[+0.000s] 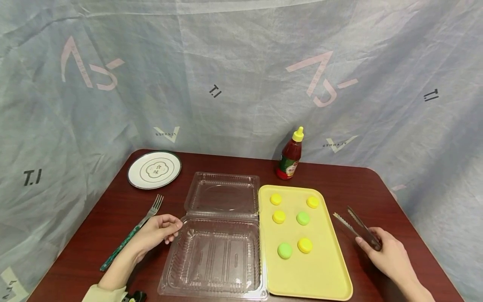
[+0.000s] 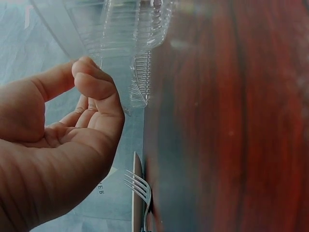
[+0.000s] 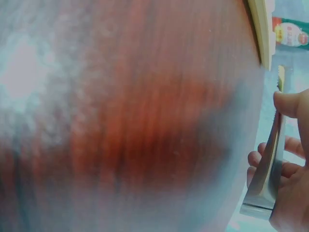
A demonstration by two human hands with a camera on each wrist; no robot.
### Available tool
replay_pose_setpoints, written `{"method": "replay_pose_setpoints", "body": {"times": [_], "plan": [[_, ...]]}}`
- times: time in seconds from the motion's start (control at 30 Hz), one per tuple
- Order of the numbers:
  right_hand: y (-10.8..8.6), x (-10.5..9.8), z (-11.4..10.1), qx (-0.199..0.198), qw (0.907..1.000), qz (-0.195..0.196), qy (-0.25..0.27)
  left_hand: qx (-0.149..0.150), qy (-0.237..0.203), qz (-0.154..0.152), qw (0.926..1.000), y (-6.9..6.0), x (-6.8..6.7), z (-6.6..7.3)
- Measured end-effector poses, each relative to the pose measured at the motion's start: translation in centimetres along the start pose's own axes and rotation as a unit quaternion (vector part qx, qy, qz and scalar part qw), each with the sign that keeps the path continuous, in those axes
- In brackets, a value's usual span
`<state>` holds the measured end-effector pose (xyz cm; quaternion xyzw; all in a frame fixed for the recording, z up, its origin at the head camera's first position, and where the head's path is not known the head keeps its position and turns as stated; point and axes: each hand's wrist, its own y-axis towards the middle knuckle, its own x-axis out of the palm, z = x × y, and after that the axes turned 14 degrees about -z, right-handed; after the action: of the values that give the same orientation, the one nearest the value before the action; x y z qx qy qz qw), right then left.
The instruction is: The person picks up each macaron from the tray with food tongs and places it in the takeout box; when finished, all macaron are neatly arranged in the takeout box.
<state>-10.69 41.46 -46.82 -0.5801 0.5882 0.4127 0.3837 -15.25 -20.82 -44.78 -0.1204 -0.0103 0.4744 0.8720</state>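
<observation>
A clear plastic clamshell container [image 1: 213, 289] lies with its lid folded back on the dark red table. At its left rim, near the hinge, my left hand [image 1: 160, 230] pinches the edge between thumb and fingertips; the left wrist view shows the container [image 2: 137, 29] right behind these fingertips. My right hand [image 1: 388, 251] grips metal tongs [image 1: 364, 226], their two arms spread apart and nothing between the tips. Beside the container is a yellow tray [image 1: 317, 277] carrying several yellow macarons [image 1: 305, 245] and two green ones [image 1: 284, 250]. The tongs point toward the tray's right edge.
Left of the container lies a fork [image 1: 151, 212] with a green handle, close to my left forearm. A white plate [image 1: 149, 183] sits at the back left. Behind the tray stands a red sauce bottle [image 1: 290, 155] with a yellow cap. A grey cloth [image 1: 241, 105] hangs behind the table.
</observation>
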Motion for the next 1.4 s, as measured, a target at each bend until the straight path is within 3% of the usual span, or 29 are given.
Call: {"method": "replay_pose_setpoints", "body": {"times": [0.2, 0.43, 0.8, 1.03, 1.4], "plan": [[0.1, -0.6, -0.2, -0.010, 0.9999, 0.007, -0.011, 0.000, 0.003, 0.003, 1.0000, 0.0, 0.1, 0.0], [0.7, -2.4, -0.6, -0.009, 0.9996, -0.012, -0.022, 0.006, 0.000, 0.002, 1.0000, 0.1, 0.1, 0.0], [3.6, -4.8, -2.1, -0.026, 0.9977, -0.044, -0.045, 0.001, -0.008, 0.002, 1.0000, 0.1, 0.1, 0.0], [5.4, -4.9, -3.1, -0.028, 0.9923, -0.100, -0.068, 0.007, -0.010, -0.001, 0.9999, 0.0, 0.1, 0.2], [7.1, -3.9, -3.8, -0.048, 0.9856, -0.132, -0.094, 0.002, -0.009, 0.000, 1.0000, -0.1, 0.2, 0.4]]}}
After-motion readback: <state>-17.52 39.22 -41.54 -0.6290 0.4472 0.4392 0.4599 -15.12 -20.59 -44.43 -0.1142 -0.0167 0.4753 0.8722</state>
